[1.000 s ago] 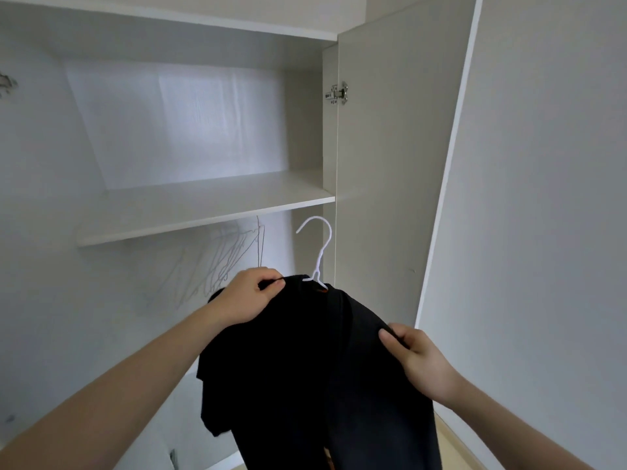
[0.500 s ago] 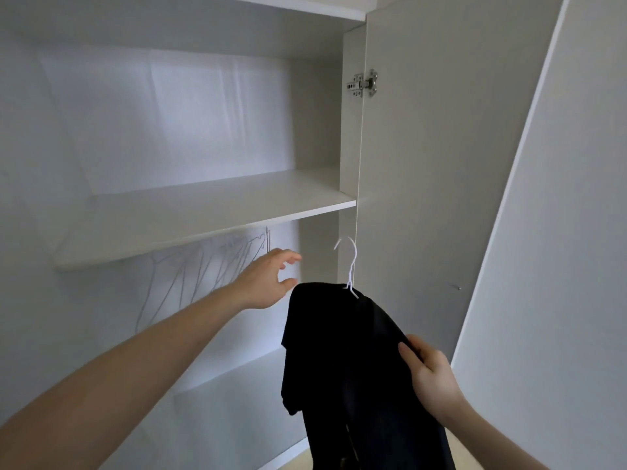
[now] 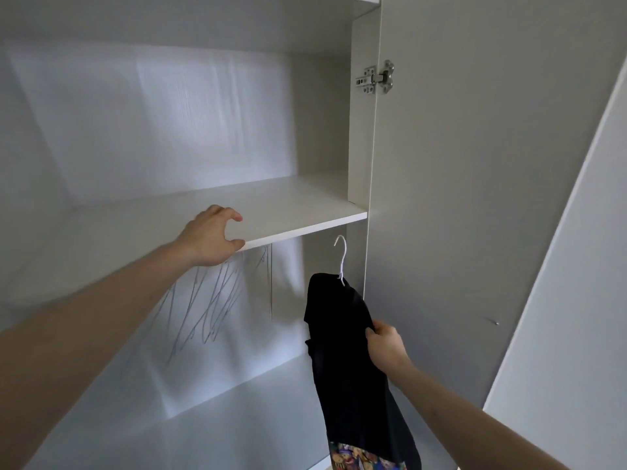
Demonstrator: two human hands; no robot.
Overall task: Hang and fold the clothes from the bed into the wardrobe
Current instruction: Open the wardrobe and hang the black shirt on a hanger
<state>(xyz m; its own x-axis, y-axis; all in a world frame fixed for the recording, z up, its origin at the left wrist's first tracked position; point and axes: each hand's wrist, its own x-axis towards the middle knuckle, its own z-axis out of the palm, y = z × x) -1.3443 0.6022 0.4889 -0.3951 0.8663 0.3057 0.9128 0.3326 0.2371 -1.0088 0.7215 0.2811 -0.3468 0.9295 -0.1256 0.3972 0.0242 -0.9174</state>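
L hand (image 3: 212, 236) has been moved off the black garment (image 3: 342, 337) to the shelf (image 3: 291, 212) front edge, its grip curled round that edge, while garment w/ white hanger (image 3: 342, 257) is pinched by R hand (image 3: 385, 346) below the shelf's right end, so hanging is judged next.

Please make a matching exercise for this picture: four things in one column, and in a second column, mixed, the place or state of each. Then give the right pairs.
Things
1. left hand
2. right hand
3. white hanger
4. metal hinge

Places or states
A. fixed high up where the open wardrobe door meets the side panel
B. its hook stands up free, out of the black garment
C. at the front edge of the wardrobe shelf
D. grips the black garment at its side

Pairs: 1-C, 2-D, 3-B, 4-A
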